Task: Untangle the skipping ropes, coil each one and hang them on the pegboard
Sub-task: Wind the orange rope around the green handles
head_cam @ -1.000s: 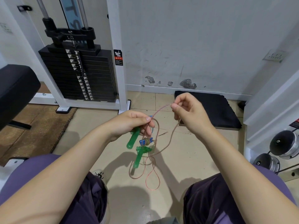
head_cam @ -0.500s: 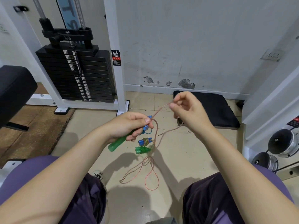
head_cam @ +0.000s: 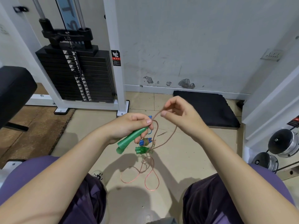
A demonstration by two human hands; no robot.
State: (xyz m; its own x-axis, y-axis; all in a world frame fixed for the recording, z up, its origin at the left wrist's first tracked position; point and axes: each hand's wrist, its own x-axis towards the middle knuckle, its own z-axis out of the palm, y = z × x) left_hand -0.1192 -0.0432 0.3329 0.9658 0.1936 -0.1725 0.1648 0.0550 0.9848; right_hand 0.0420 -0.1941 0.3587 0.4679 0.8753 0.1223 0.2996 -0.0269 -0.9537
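Down low, between the person's knees, thin pink rope point(head_cam: 146, 173) hangs in loops above the tan floor point(head_cam: 186, 159), under a small green handle end point(head_cam: 142, 150) and a blue piece point(head_cam: 145, 141). A bit higher, the left hand point(head_cam: 129, 126) has its fingers curled tight around two green handles point(head_cam: 131, 139), and the right hand point(head_cam: 179, 117) pinches the pink rope between thumb and one finger, the other fingers loosely bent. Farther back sit a black mat point(head_cam: 208, 107), a black weight stack point(head_cam: 77, 75) and the white wall point(head_cam: 194, 38).

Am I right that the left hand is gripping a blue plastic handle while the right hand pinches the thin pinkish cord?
Not quite: in the head view the left hand grips a green plastic handle, not a blue one. The right hand does pinch the thin pinkish cord.
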